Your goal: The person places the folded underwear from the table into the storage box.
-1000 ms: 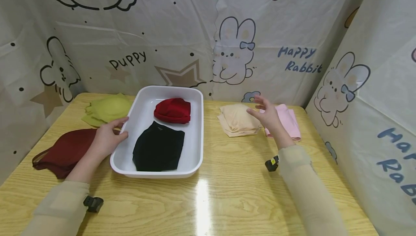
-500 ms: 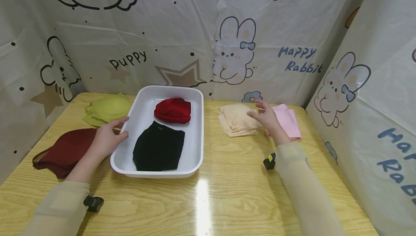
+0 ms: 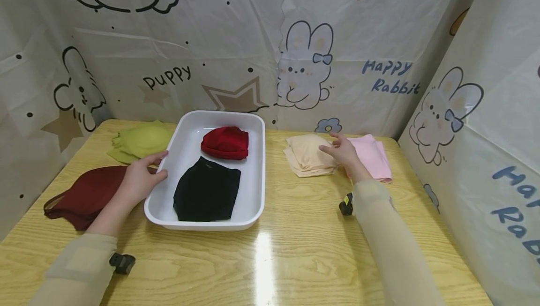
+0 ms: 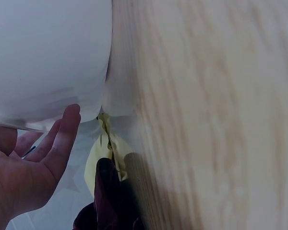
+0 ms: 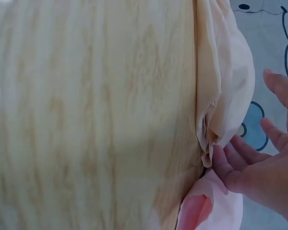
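A white plastic tray (image 3: 253, 203) stands left of the table's middle. In it lie a folded red garment (image 3: 225, 143) and a folded black garment (image 3: 206, 191). My left hand (image 3: 141, 177) grips the tray's left rim, several fingers against the outer wall in the left wrist view. At the right, a folded beige garment (image 3: 310, 153) lies by a folded pink garment (image 3: 371, 158). My right hand (image 3: 343, 151) is at the beige garment's right edge, thumb and fingers spread apart. In the right wrist view its lower fingertips (image 5: 221, 160) appear to touch the beige fabric's edge.
Left of the tray lie a yellow-green garment (image 3: 141, 142) and a dark maroon garment (image 3: 90, 193) with a thin strap, partly under the left forearm. The wooden table (image 3: 202, 268) ends at a printed curtain (image 3: 236, 39) behind and on both sides.
My right hand has lowered and shifted slightly left towards the beige garment's edge, its forearm swinging left. The left hand and the tray stay where they were.
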`<action>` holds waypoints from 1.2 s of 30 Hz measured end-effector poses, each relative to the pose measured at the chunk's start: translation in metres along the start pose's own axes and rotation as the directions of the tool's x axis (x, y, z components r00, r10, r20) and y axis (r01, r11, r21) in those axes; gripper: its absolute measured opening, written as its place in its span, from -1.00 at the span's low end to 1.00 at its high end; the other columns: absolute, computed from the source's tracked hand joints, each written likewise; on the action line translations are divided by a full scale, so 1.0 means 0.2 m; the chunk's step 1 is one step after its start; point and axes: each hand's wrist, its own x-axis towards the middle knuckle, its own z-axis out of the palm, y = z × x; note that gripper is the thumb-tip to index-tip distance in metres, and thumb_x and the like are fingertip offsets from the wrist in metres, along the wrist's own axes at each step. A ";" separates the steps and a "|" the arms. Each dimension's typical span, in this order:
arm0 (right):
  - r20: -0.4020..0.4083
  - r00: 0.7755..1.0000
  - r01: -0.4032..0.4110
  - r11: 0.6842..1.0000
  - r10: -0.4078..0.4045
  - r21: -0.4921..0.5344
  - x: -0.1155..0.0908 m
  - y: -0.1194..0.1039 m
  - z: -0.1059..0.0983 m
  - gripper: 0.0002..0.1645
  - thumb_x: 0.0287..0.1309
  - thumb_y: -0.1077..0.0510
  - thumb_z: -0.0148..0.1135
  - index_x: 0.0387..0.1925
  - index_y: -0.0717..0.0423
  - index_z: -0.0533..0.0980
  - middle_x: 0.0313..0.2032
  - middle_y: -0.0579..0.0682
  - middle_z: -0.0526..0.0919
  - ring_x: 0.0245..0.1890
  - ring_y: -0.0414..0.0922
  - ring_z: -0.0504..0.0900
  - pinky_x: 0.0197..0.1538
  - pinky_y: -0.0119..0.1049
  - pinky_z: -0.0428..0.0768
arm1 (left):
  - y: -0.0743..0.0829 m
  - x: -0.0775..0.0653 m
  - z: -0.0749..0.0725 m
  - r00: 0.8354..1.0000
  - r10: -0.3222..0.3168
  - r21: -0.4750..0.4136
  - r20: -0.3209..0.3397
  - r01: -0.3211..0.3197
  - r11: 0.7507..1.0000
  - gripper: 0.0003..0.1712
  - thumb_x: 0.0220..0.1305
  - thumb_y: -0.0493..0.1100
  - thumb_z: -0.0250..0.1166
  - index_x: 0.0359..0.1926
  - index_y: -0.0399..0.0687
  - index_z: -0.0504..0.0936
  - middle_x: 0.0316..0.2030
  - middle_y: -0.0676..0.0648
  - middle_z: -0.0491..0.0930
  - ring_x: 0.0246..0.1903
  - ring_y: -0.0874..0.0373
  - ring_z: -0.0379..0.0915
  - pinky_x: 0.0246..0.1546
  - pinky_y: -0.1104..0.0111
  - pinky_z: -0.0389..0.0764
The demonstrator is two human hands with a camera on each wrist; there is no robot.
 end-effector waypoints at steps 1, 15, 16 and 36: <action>0.003 1.000 -0.004 1.000 0.004 -0.011 0.01 0.00 0.00 -0.09 0.15 -0.05 0.27 0.42 0.07 0.07 0.30 0.33 0.22 0.29 0.23 0.22 0.31 0.06 0.24 | 0.00 0.00 0.00 1.000 0.002 0.002 -0.001 -0.002 1.000 -0.40 0.18 -0.31 0.20 0.27 -0.34 0.35 -0.04 -0.45 0.50 -0.19 -0.27 0.55 -0.22 0.00 0.61; 0.013 0.999 -0.039 0.998 0.039 -0.049 0.06 0.02 0.06 -0.04 0.11 0.01 0.31 0.42 0.14 0.04 0.24 0.33 0.30 0.20 0.18 0.31 0.26 -0.02 0.31 | -0.02 0.01 0.01 1.000 0.004 0.003 0.004 -0.004 1.000 -0.39 0.18 -0.29 0.18 0.27 -0.33 0.35 -0.04 -0.43 0.48 -0.18 -0.26 0.54 -0.23 0.00 0.61; 0.009 0.999 -0.038 0.998 0.038 -0.051 0.06 0.02 0.06 -0.03 0.11 0.03 0.32 0.42 0.14 0.04 0.24 0.33 0.30 0.20 0.19 0.32 0.25 -0.02 0.33 | -0.02 0.01 0.00 1.000 0.005 0.004 0.002 -0.005 1.000 -0.39 0.18 -0.29 0.18 0.27 -0.33 0.35 -0.04 -0.43 0.49 -0.19 -0.26 0.54 -0.23 0.00 0.61; 0.020 0.998 -0.064 0.990 0.067 -0.127 0.05 -0.02 0.09 -0.03 0.03 0.11 0.38 0.40 0.04 0.07 0.23 0.37 0.29 0.18 0.23 0.34 0.23 0.03 0.35 | -0.01 0.01 0.00 1.000 -0.007 0.006 0.012 0.007 1.000 -0.39 0.19 -0.28 0.18 0.28 -0.32 0.34 -0.03 -0.43 0.49 -0.19 -0.24 0.54 -0.21 0.00 0.61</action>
